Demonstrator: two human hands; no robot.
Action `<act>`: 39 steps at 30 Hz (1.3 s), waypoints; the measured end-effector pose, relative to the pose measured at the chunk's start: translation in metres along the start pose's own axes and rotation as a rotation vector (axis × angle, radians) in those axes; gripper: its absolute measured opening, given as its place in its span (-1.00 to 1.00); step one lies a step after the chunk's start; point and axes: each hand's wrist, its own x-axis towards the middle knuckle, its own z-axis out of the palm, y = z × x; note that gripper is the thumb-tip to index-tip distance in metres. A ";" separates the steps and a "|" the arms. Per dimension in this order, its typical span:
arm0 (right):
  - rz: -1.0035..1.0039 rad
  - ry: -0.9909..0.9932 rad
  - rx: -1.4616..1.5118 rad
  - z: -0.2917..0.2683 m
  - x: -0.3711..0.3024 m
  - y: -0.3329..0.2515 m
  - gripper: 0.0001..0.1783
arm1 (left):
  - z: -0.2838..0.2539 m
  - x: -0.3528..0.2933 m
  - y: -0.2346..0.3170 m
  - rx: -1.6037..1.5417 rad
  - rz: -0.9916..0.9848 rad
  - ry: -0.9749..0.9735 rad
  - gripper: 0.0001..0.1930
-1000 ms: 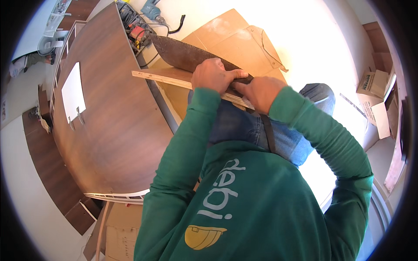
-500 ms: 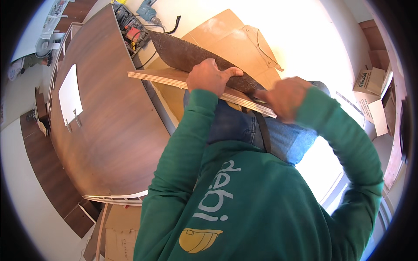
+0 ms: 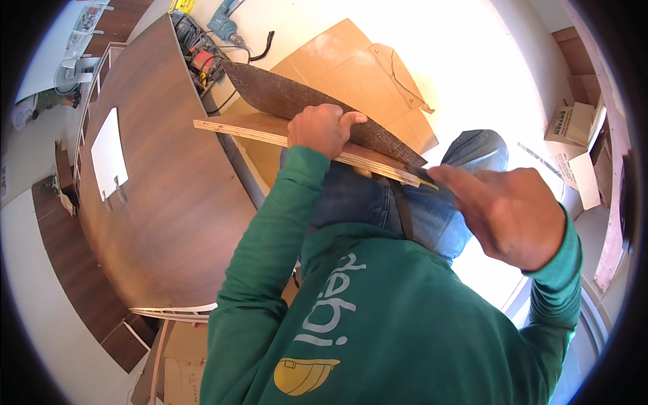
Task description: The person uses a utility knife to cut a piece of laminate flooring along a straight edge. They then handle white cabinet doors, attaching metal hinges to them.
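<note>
The person's left hand (image 3: 320, 129) is curled up tight over the dark sheet (image 3: 283, 91), right where it meets the wooden board (image 3: 260, 125). The thumb lies along the sheet, but the fingertips are hidden, so one cannot tell just how they pinch. The board rests over the legs of the blue jeans (image 3: 428, 219), with its stripy edge turned toward the person. The sheet leans up from the board, and its far left end sticks up in the air.

The right hand (image 3: 509, 212) is closed around a small tool (image 3: 425, 178) with a yellow bit, just by the board's right end. The hand is a little blurry, and one cannot see the tool's tip well.

To do this well, the left hand should hold firm so the board does not wobble on the legs. The tool is best moved slowly, in a straight line close to the board. If it is sharp, it should point away from the left thumb and the knees. A slip there could hurt, or scratch the brown top.
</note>
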 end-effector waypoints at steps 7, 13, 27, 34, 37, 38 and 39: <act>-0.003 0.107 0.035 0.044 0.006 0.008 -0.49 | 0.012 0.007 -0.015 -0.075 0.216 -0.058 -0.48; 0.035 0.110 0.099 0.067 0.008 0.020 -0.46 | 0.001 0.002 -0.013 -0.366 0.233 -0.141 -0.52; 0.078 0.025 0.166 0.083 0.008 0.030 -0.53 | 0.006 -0.011 0.016 -0.107 0.221 -0.087 -0.59; 0.234 -0.084 0.294 0.092 -0.001 0.039 -0.48 | -0.004 -0.009 0.020 -0.261 0.086 -0.271 -0.50; 0.286 -0.074 0.331 0.091 -0.004 0.043 -0.49 | -0.009 -0.006 0.034 -0.124 0.007 -0.270 -0.44; 0.296 -0.063 0.325 0.093 -0.007 0.046 -0.50 | -0.009 -0.006 0.037 -0.081 -0.010 -0.264 -0.42; 0.306 -0.051 0.317 0.095 -0.009 0.048 -0.52 | -0.006 -0.006 0.036 -0.081 -0.006 -0.234 -0.40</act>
